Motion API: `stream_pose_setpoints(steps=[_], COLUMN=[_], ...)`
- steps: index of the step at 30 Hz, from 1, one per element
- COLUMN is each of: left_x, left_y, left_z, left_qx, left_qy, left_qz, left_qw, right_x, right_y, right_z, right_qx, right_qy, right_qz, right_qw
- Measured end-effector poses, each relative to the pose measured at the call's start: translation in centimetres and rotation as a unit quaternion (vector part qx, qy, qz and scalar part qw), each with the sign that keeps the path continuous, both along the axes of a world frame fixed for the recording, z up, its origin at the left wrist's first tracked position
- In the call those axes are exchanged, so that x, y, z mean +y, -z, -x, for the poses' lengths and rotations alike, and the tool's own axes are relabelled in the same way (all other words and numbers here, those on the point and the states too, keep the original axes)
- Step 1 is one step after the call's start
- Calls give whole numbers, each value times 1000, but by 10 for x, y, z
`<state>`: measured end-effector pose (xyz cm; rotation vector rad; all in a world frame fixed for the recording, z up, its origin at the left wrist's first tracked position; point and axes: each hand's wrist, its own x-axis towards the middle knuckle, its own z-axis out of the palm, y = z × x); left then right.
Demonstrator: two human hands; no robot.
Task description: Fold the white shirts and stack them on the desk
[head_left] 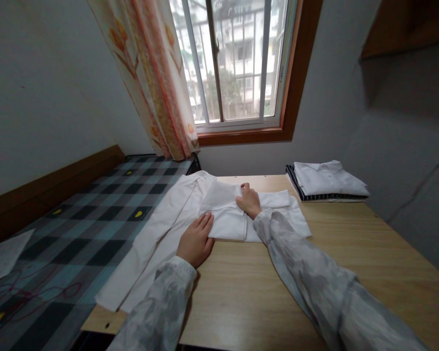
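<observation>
A white long-sleeved garment (183,214), partly folded, lies on the wooden table (241,287). One long part of it, like a sleeve or leg, stretches toward the table's near left corner. My left hand (196,240) rests flat on the near edge of the cloth, fingers stretched out. Farther back and to the right, my right hand (249,200) has its fingers bent round a folded edge of the same garment. More white layers show to the right of that hand. The fingertips' exact hold on the cloth is partly hidden.
Folded clothes (327,179), white above dark striped, are stacked at the table's back right. On the left, a bed with a checked cover (106,224) adjoins the table; a paper sheet (7,253) and red cord (32,295) lie there. A curtain (157,78) hangs beside the window (241,63).
</observation>
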<state>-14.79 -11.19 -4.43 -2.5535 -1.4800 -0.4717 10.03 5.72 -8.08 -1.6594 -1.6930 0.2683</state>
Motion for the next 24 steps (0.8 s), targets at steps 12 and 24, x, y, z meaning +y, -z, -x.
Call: stream_pose_setpoints(steps=[12,24], left_x=[14,11], left_y=[8,9], left_z=[6,4], left_qx=[-335,-351], left_qy=[-9,-5], left_qz=[69,77], left_qw=[940,933], right_x=[43,78], right_y=[-69,-61], right_z=[27,71], right_qx=[-64,160], right_qy=[-247,-290], right_qz=[7,186], right_qw=[967,925])
